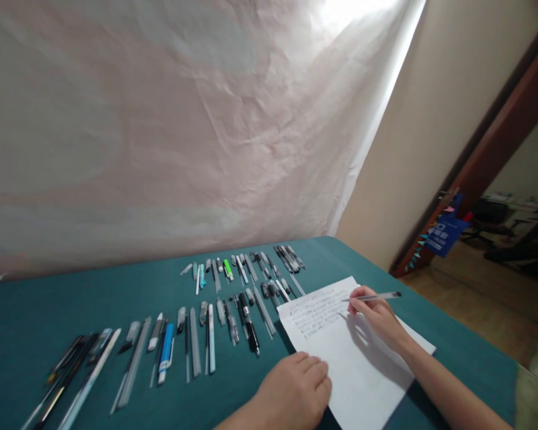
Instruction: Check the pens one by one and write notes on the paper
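My right hand (376,315) pinches a slim clear-barrelled pen (389,295) over the upper part of a white sheet of paper (358,382). The pen lies at a low slant, its dark end pointing right and its tip toward several lines of small handwriting (318,313). I cannot tell whether the tip touches the paper. My left hand (298,385) rests at the sheet's left edge, fingers curled together and palm hidden; nothing shows in it. Just beyond it lies a black pen (250,325), apart from the fingers.
Rows of disassembled pens, caps and clear tubes cover the green tabletop (237,391), among them a blue pen (166,352) and a bright green piece (228,270). A pale sheet (183,119) hangs behind the table. A doorway (488,143) opens at right.
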Action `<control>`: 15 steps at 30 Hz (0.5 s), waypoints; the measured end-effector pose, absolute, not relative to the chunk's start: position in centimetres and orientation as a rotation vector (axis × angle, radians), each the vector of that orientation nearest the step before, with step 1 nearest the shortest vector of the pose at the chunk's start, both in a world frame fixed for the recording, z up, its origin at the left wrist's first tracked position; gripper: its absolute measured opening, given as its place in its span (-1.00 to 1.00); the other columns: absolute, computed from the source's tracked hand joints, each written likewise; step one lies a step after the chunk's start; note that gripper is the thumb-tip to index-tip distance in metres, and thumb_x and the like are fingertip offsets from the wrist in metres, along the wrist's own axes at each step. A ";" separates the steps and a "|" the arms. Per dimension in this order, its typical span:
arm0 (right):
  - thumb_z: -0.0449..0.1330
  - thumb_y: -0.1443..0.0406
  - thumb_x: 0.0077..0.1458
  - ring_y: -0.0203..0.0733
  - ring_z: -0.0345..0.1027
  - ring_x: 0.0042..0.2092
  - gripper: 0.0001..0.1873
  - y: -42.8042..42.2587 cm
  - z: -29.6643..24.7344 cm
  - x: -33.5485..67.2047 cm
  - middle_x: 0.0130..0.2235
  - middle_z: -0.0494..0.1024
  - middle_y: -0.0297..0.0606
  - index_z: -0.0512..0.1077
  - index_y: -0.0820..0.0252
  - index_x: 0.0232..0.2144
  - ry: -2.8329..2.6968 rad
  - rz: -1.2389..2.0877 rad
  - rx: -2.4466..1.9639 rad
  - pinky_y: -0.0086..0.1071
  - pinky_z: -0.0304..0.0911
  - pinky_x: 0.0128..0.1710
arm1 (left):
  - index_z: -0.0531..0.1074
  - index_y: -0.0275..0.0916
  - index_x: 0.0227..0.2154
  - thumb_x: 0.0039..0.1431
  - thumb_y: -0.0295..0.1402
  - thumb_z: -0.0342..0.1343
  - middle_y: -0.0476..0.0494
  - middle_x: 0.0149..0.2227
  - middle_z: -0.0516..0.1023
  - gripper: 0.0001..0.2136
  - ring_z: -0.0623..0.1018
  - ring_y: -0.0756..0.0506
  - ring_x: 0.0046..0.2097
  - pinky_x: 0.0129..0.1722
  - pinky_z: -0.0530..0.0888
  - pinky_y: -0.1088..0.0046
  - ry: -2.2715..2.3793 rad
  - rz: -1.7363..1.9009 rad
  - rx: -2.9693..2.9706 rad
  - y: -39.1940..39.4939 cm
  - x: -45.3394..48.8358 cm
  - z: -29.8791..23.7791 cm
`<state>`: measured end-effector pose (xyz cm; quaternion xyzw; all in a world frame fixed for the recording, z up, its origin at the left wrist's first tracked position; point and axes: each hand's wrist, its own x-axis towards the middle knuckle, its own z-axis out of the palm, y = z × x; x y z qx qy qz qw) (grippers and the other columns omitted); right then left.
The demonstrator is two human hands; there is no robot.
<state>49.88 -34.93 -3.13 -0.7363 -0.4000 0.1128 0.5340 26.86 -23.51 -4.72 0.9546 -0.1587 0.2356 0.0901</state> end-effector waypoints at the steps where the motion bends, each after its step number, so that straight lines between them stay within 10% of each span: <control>1: 0.07 0.20 0.04 -0.23 0.30 -0.45 -0.83 -35.0 -3.4 50.0 -0.53 0.41 -0.32 0.31 0.18 -0.46 -0.968 0.250 -1.758 -0.35 0.20 -0.38 | 0.37 -0.31 -0.24 0.18 -0.45 -0.09 -0.25 -0.17 0.49 -0.83 0.46 -0.10 -0.12 -0.08 0.33 0.36 -0.487 0.678 2.852 -23.4 26.7 -4.5; 15: 0.06 0.23 0.04 -0.28 0.31 -0.49 -0.83 -35.3 -5.7 50.3 -0.60 0.32 -0.42 0.24 0.16 -0.53 -0.980 0.264 -1.789 -0.38 0.27 -0.37 | 0.25 -0.22 -0.01 0.16 -0.38 -0.11 -0.16 0.07 0.32 -0.68 0.30 -0.12 0.08 0.11 0.16 0.29 -0.192 0.351 2.796 -22.8 25.8 -3.3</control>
